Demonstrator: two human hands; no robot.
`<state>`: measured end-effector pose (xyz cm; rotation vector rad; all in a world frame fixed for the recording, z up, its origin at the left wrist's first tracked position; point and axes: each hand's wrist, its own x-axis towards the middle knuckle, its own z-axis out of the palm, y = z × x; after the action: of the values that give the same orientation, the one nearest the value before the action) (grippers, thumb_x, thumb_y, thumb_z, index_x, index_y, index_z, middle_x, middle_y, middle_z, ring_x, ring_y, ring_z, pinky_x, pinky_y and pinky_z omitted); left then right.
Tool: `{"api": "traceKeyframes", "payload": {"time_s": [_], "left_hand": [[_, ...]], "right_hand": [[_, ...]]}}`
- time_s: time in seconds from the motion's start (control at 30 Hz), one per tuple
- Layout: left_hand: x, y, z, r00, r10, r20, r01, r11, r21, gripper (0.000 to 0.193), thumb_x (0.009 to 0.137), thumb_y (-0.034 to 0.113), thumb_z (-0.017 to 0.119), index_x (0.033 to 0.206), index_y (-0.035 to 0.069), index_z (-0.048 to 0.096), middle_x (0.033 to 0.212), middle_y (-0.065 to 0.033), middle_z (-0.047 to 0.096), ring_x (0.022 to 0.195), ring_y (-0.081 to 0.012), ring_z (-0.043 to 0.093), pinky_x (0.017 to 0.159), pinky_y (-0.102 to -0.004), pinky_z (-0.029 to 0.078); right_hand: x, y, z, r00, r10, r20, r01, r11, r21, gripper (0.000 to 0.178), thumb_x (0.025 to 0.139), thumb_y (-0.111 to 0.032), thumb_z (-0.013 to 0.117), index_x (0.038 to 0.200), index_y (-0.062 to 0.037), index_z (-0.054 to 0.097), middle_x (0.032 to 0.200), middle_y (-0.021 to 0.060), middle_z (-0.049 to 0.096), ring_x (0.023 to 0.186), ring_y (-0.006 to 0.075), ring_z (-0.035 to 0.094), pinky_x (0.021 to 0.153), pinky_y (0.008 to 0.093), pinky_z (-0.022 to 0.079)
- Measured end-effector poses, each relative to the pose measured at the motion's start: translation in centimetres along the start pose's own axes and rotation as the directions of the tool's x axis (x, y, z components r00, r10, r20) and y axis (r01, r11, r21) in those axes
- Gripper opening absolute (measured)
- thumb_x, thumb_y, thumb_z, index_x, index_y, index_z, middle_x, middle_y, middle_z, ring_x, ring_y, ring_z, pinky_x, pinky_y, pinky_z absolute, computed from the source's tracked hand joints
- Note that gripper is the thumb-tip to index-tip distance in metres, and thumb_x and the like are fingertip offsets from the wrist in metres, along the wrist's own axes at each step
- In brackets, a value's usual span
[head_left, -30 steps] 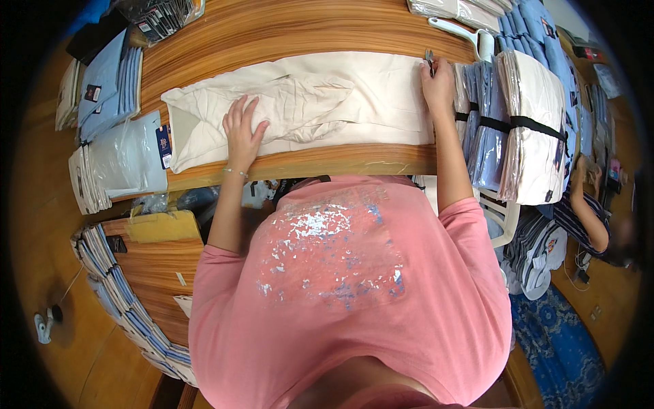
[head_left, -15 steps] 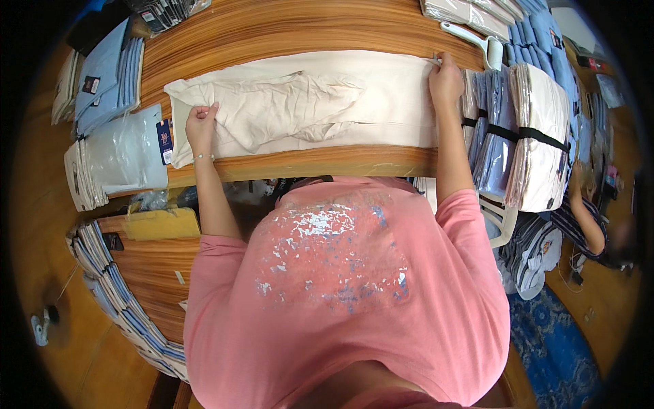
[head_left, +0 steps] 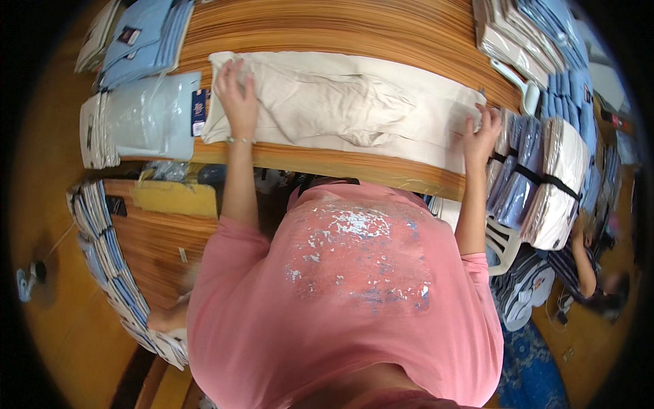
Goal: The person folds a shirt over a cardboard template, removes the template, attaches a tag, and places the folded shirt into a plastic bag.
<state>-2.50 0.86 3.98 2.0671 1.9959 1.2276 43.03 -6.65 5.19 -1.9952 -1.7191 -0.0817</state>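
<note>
A long cream garment [head_left: 327, 102], folded into a strip with a wrinkled layer on top, lies across the wooden table in front of me. At its left end, my left hand [head_left: 236, 102] rests on the cloth with its fingers spread. My right hand [head_left: 482, 136] is at the garment's right end, thumb and fingers apart and slightly curled, touching the cloth near the corner. A dark blue tag [head_left: 199, 112] lies beside the garment's left edge.
Bagged garments in pale blue [head_left: 150, 116] lie left. Black-banded bundles [head_left: 562, 184] and a white-handled tool [head_left: 521, 85] stand right. Folded stacks [head_left: 112, 266] line a lower table, where another person's hand [head_left: 167, 319] reaches in. Another person's arm [head_left: 584, 262] shows far right.
My left hand has gone from pinching the garment's left end to lying spread on it. My right hand has loosened its pinch at the far right corner and come nearer. The view has shifted.
</note>
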Motion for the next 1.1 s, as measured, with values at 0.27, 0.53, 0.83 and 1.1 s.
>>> {"api": "traceKeyframes", "payload": {"time_s": [0.27,0.53,0.83,1.1], "left_hand": [[9.6,-11.7,-2.4,0.958,-0.09,0.271,0.128,0.984,-0.124,0.019,0.082,0.014,0.062,0.096,0.001,0.067,0.089,-0.0116,0.064,0.075,-0.023,0.061,0.07,-0.0285,0.048],[11.0,-13.5,-0.5,0.855,-0.075,0.513,0.093,0.996,-0.01,0.017,0.078,0.014,0.066,0.086,-0.002,0.066,0.083,-0.0118,0.063,0.072,-0.021,0.06,0.069,-0.0299,0.047],[8.5,-14.9,-0.9,0.843,-0.23,0.487,0.392,0.882,-0.262,0.015,0.082,0.011,0.063,0.092,0.0,0.064,0.076,-0.0102,0.066,0.068,-0.016,0.064,0.064,-0.0264,0.049],[8.4,-14.6,-0.7,0.912,-0.131,0.39,0.205,0.966,-0.157,0.018,0.082,0.012,0.064,0.096,0.001,0.064,0.078,-0.0105,0.066,0.069,-0.0169,0.063,0.063,-0.0265,0.048]], "right_hand": [[8.7,6.1,6.2,0.809,0.48,0.341,-0.227,0.789,-0.571,0.035,0.085,-0.016,0.047,0.113,0.0037,0.055,0.113,0.0256,0.056,0.105,0.0398,0.054,0.089,0.0469,0.044],[10.3,5.8,6.4,0.837,0.475,0.273,-0.275,0.796,-0.539,0.025,0.082,-0.017,0.051,0.094,0.0023,0.06,0.098,0.0247,0.063,0.095,0.0391,0.061,0.081,0.0458,0.049],[10.9,6.8,7.2,0.91,0.31,0.277,-0.165,0.881,-0.444,0.028,0.078,-0.027,0.059,0.093,-0.0029,0.06,0.09,0.021,0.064,0.086,0.0386,0.061,0.074,0.047,0.047],[12.2,2.3,6.3,0.983,-0.013,0.182,0.069,0.95,-0.306,0.026,0.084,-0.022,0.055,0.103,-0.0046,0.055,0.098,0.0179,0.058,0.083,0.0393,0.059,0.072,0.0469,0.047]]}}
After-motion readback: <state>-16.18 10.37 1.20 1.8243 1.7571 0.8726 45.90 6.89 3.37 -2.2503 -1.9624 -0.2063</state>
